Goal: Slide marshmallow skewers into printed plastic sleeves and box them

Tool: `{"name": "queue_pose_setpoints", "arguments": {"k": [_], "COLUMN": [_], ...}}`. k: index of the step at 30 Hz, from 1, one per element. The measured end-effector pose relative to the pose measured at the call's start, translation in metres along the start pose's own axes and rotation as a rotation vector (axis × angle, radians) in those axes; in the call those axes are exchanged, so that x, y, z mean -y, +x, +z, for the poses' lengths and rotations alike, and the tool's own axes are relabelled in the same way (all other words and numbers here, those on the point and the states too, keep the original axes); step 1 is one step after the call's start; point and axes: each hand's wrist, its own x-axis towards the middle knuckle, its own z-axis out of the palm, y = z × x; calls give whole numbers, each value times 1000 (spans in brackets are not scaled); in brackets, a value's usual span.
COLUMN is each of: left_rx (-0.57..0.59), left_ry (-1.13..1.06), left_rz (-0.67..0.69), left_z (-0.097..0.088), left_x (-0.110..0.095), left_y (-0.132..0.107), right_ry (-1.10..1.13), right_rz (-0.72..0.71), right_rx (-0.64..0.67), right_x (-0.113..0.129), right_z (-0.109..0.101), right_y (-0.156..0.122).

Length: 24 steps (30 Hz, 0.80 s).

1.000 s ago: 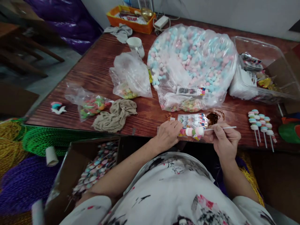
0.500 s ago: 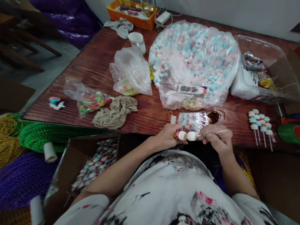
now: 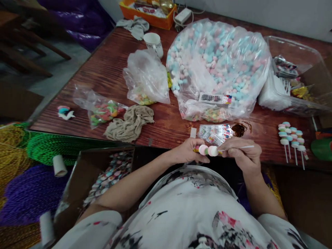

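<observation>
Both my hands meet at the table's near edge over my lap. My left hand (image 3: 187, 151) is closed round the candy end of a marshmallow skewer (image 3: 209, 150), its pink and white pieces showing between the hands. My right hand (image 3: 240, 154) pinches the thin white stick that juts out to the right. Just behind the hands lie small printed wrappers (image 3: 214, 133) and a bundle of brown twist ties (image 3: 238, 128).
A large clear bag of pastel marshmallows (image 3: 220, 62) fills the table's middle. Smaller candy bags (image 3: 103, 110), a beige cloth (image 3: 129, 122), a mug (image 3: 153, 43), finished skewers (image 3: 292, 138) and a clear tub (image 3: 298, 79) surround it. A cardboard box of wrapped skewers (image 3: 109, 176) stands left of my lap.
My hands have drawn closer together and slightly toward me, and the right hand has slid up the stick toward the candy. The view has shifted a little.
</observation>
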Motion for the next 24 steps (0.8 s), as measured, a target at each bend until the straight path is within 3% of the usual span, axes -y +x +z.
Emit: {"name": "queue_pose_setpoints", "arguments": {"k": [3, 7, 11, 14, 18, 24], "left_rx": [-303, -485, -511, -490, -502, -494], "left_ry": [307, 791, 1015, 1065, 963, 863], "left_rz": [223, 425, 442, 417, 396, 318], "left_z": [-7, -18, -26, -29, -37, -68], "left_x": [-2, -5, -5, -4, -3, 7], "left_y": [2, -2, -7, -11, -20, -34], "right_ry": [76, -177, -355, -191, 51, -69], "right_rz": [106, 58, -136, -45, 135, 86], "right_rx": [-165, -223, -182, -282, -462, -369], "right_x": [0, 6, 6, -5, -23, -37], "right_z": [8, 18, 39, 54, 62, 61], "right_y": [-3, 0, 6, 12, 22, 29]}}
